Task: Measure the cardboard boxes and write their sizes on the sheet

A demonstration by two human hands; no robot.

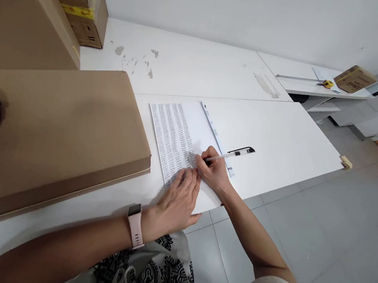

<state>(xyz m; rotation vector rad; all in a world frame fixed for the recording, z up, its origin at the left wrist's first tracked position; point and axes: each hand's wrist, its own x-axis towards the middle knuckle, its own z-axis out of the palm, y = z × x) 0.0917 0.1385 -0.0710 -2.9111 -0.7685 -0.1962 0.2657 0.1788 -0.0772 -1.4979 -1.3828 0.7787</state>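
A white sheet of paper (192, 118) lies at an angle on the white table, its left part covered in columns of small handwriting. In my right hand (215, 171) is a clear pen with a black cap end (236, 153), its tip down at the end of a written column. My left hand (181, 196) rests flat on the lower part of the sheet, fingers stretched out, close beside the right hand. A smartwatch with a pink band (135, 227) is on my left wrist. Under the sheet's right edge shows a pale printed strip (216, 133).
A large flat cardboard box (73, 116) lies left of the paper, with taller boxes (83, 14) behind it. At the far right a yellow tape measure (327, 84) and a small carton (355, 79) sit on another table. The table's front edge runs near my body.
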